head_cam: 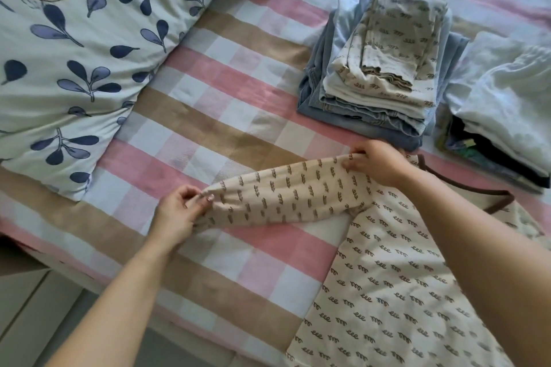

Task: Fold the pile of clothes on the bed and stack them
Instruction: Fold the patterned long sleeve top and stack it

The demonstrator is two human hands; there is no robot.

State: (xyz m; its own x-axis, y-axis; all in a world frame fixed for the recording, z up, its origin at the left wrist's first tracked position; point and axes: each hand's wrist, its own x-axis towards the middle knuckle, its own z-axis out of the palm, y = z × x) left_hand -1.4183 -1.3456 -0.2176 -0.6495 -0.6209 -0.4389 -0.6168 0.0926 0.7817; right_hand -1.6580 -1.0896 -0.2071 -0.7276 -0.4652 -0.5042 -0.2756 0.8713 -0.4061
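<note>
Open checked bedsheet [226, 116] mid-frame, bare between the leaf-print pillow [74, 48] at upper left and the folded stack [384, 68] at upper right. Mattress edge runs diagonally across lower left, floor below it. Second pile, white on top [507, 104], at right edge.

Cream printed top [387, 286] lies flat at lower right, body running toward bottom edge, brown-trimmed neckline near right. Sleeve [286, 191] stretched out leftward, long axis roughly horizontal, cuff end slightly lower (lifted off the sheet or just resting on it: cannot tell).

Left hand [179, 214] pinching the cuff, fingers curled. Right hand [375, 162] gripping the sleeve's shoulder end, palm down, forearm crossing the top's body.
</note>
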